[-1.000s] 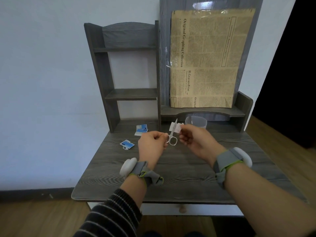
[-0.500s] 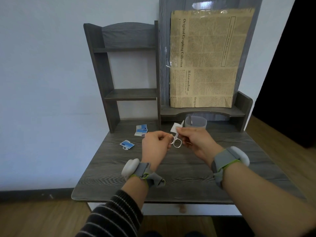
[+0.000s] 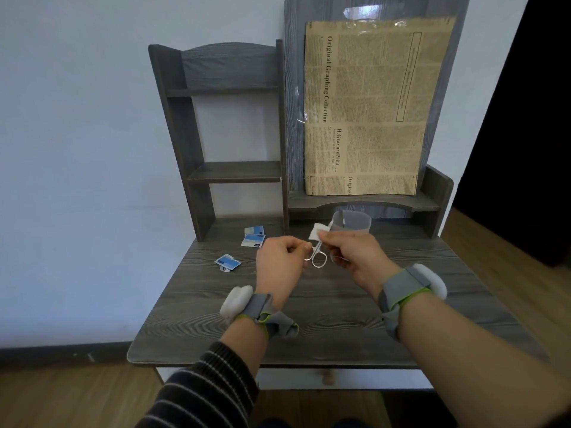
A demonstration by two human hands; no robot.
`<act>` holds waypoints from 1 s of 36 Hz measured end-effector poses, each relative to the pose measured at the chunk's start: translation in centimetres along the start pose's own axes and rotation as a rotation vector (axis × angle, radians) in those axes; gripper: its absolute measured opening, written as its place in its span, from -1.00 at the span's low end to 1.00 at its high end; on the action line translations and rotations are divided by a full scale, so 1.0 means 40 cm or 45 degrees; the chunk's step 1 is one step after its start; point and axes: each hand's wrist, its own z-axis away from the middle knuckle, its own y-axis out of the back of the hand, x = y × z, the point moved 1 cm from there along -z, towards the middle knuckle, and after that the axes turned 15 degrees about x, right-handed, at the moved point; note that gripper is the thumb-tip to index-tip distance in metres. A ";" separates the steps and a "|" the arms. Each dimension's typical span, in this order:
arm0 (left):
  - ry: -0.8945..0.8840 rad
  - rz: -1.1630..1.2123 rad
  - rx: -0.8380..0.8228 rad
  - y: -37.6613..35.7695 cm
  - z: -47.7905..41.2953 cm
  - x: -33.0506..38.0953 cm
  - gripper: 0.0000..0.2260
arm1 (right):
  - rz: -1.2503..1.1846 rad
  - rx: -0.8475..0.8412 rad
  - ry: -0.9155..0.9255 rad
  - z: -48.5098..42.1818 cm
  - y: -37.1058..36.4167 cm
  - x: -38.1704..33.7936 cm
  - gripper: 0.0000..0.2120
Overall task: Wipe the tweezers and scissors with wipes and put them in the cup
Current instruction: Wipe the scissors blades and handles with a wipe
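Note:
Small silver scissors (image 3: 318,257) hang in the air above the desk, rings toward me, blades pointing away. My left hand (image 3: 282,261) pinches one ring. A white wipe (image 3: 317,232) is folded around the blades, and my right hand (image 3: 352,254) grips it there. A thin metal piece shows under my right palm; I cannot tell whether it is the tweezers. Behind my right hand, at the back of the desk, stands the translucent grey cup (image 3: 352,222).
Blue and white wipe packets lie at the back left (image 3: 254,237) and one torn packet (image 3: 228,262) nearer. The dark wood desk (image 3: 324,329) has a shelf unit (image 3: 216,118) behind and a newspaper sheet (image 3: 370,106) leaning on the hutch.
Both hands with the scissors have shifted a little right and toward the cup. The wipe has slid along the blades toward their tips.

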 end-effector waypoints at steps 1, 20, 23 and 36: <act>0.016 0.009 0.004 -0.002 -0.001 -0.002 -0.88 | 0.004 -0.005 0.007 0.002 0.000 0.002 -0.86; 0.194 0.011 -0.004 -0.001 0.004 0.009 -0.79 | -0.032 0.019 -0.024 0.008 -0.002 0.013 -0.83; 0.164 -0.021 0.007 0.003 0.004 0.009 -0.78 | -0.092 0.039 -0.045 0.002 0.008 -0.006 -0.86; 0.101 -0.018 0.084 0.000 0.001 0.021 -0.81 | -0.063 -0.051 -0.040 0.018 -0.007 0.004 -0.84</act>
